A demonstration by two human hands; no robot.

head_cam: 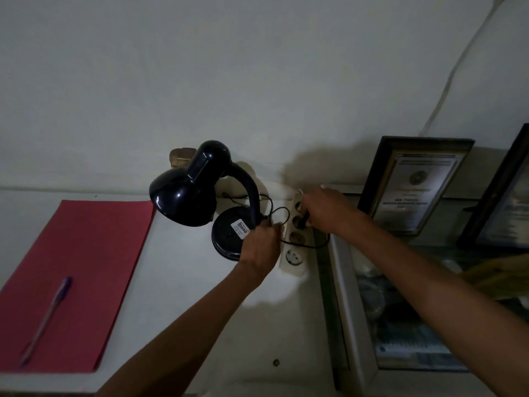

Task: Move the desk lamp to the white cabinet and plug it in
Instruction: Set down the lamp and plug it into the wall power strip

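Reaching across the white cabinet (177, 282), a person's left hand (262, 245) closes its grip on the power strip (294, 247) while the right hand (326, 209) pinches the black plug (303, 220) at a socket near the right edge. Behind, the desk lamp (206, 196) already stands by the wall, unlit; seating the plug looks unfinished.

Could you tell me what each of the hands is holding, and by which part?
Right hand grips the lamp's black plug by its body, at the white power strip; left hand steadies that strip's edge.
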